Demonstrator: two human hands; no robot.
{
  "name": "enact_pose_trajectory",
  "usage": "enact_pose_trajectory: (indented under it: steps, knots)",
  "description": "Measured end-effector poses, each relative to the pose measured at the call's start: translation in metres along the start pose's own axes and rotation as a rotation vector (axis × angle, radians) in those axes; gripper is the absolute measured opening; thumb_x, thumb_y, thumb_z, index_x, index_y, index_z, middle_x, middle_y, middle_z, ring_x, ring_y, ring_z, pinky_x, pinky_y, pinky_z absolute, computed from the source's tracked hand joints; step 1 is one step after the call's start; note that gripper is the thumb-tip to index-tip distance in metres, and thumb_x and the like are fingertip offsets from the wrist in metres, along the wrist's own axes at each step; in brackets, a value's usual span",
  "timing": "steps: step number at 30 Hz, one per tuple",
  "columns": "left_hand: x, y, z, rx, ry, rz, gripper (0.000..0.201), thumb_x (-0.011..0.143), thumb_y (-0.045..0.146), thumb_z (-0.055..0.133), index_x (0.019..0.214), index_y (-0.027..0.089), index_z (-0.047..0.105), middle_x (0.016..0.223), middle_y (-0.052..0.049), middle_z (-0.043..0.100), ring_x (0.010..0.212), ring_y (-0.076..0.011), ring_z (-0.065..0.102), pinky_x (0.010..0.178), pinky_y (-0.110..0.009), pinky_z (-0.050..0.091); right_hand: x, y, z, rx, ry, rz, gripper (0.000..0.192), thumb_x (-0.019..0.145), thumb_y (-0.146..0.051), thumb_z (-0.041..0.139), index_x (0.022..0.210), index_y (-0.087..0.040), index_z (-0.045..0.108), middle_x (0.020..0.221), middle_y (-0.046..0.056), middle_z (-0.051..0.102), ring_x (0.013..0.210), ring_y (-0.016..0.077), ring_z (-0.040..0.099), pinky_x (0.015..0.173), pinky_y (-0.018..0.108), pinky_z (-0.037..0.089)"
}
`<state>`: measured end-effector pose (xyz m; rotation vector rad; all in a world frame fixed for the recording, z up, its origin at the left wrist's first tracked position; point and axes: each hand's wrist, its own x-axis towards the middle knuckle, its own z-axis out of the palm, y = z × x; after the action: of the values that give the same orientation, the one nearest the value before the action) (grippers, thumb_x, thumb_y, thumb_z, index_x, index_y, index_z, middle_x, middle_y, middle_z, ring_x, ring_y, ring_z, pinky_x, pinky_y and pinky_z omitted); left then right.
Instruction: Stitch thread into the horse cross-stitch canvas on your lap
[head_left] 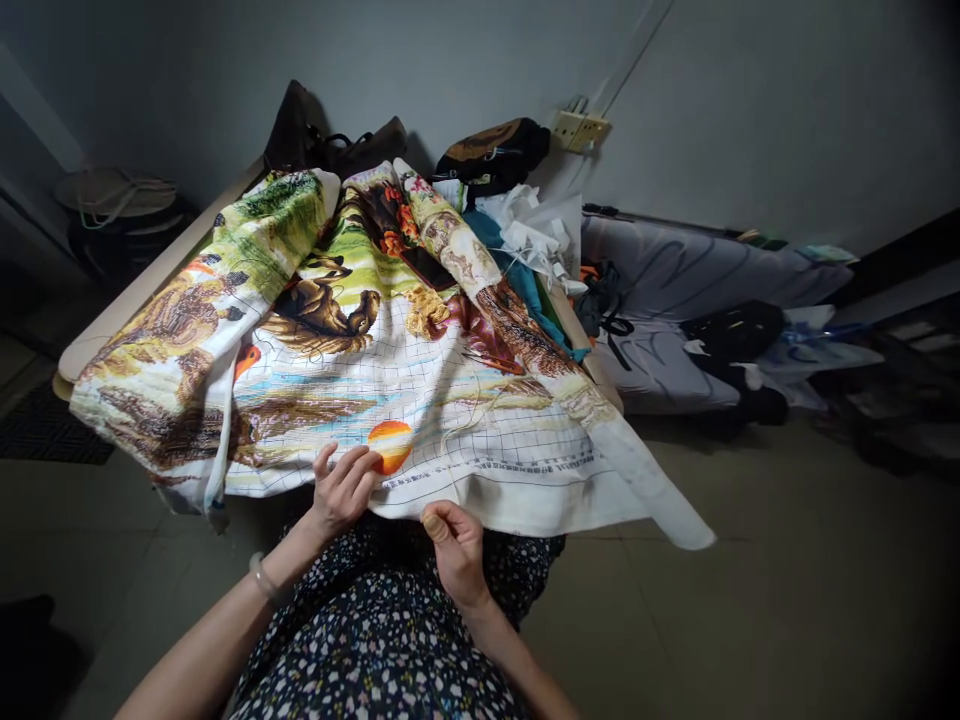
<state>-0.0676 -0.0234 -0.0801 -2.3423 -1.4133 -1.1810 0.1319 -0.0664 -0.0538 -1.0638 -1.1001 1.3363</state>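
Note:
A large cross-stitch cloth [300,375] with a printed grid and colourful stitched scenery drapes over a table and hangs toward my lap. Near its lower edge, my left hand [346,492] rests its fingers on top beside an orange sun patch [390,446]; the thumb is hidden, apparently under the edge. My right hand [456,552] is pinched closed just below the white border. A pale thread [448,440] loops over the cloth and runs down toward those fingertips. No needle can be made out.
A dark phone [429,268] and bundled yellow thread [426,312] lie on the cloth. Behind are a dark bag [367,150], a brown-black pouch [495,150] and crumpled white plastic [529,225]. Wall sockets [580,131] are above. A grey cushioned seat [660,350] holds clothes at right.

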Motion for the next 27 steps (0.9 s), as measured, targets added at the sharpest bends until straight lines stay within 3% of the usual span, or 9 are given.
enact_pose_trajectory:
  steps: [5,8,11,17,23,27]
  knots:
    - [0.012,-0.001,-0.005,0.059,0.047,0.166,0.014,0.087,0.012,0.052,0.079,0.022,0.058,0.1,-0.003,0.074,0.098,-0.0189,0.067,0.111,-0.043,0.017,0.004,-0.024,-0.002,-0.303,-0.042,-0.2,0.026,0.085,-0.039,0.062,0.069,-0.02,0.069,0.053,-0.001,0.054,0.047,0.0121,0.041,0.045,0.025,0.032]
    - [0.018,-0.003,-0.01,0.046,0.147,0.232,0.008,0.088,0.013,0.054,0.087,0.02,0.057,0.093,-0.004,0.075,0.089,-0.0174,0.068,0.108,-0.044,0.023,0.007,-0.036,0.002,-0.405,-0.122,-0.357,0.027,0.087,-0.037,0.059,0.069,-0.019,0.07,0.053,0.001,0.059,0.045,0.012,0.046,0.046,0.024,0.037]
    - [0.023,-0.005,-0.013,0.03,0.172,0.233,0.011,0.089,0.012,0.05,0.094,0.018,0.057,0.085,-0.005,0.074,0.079,-0.0165,0.067,0.098,-0.041,0.032,0.009,-0.041,0.005,-0.407,-0.165,-0.472,0.025,0.088,-0.031,0.058,0.07,-0.018,0.069,0.055,0.001,0.062,0.047,0.0115,0.052,0.05,0.022,0.042]
    - [0.032,-0.007,-0.014,0.038,0.113,0.28,0.01,0.089,0.012,0.05,0.095,0.016,0.057,0.078,-0.004,0.069,0.068,-0.0149,0.06,0.081,-0.036,0.036,0.009,-0.042,0.003,-0.39,-0.149,-0.53,0.019,0.087,-0.024,0.059,0.072,-0.018,0.068,0.056,0.001,0.062,0.047,0.0108,0.053,0.051,0.021,0.044]
    - [0.033,-0.006,-0.009,0.076,0.066,0.266,0.009,0.085,0.01,0.056,0.081,0.018,0.055,0.067,0.001,0.061,0.061,-0.013,0.053,0.077,-0.034,0.035,0.008,-0.041,0.002,-0.384,-0.137,-0.517,0.019,0.087,-0.024,0.059,0.072,-0.018,0.068,0.055,0.0,0.061,0.046,0.0101,0.051,0.048,0.02,0.041]
    - [0.033,-0.005,-0.009,0.081,0.096,0.286,0.006,0.086,0.012,0.055,0.084,0.017,0.057,0.067,0.0,0.061,0.061,-0.0136,0.052,0.076,-0.035,0.036,0.007,-0.041,0.002,-0.379,-0.149,-0.506,0.019,0.087,-0.024,0.059,0.072,-0.018,0.068,0.054,0.0,0.06,0.045,0.0096,0.05,0.047,0.019,0.04]
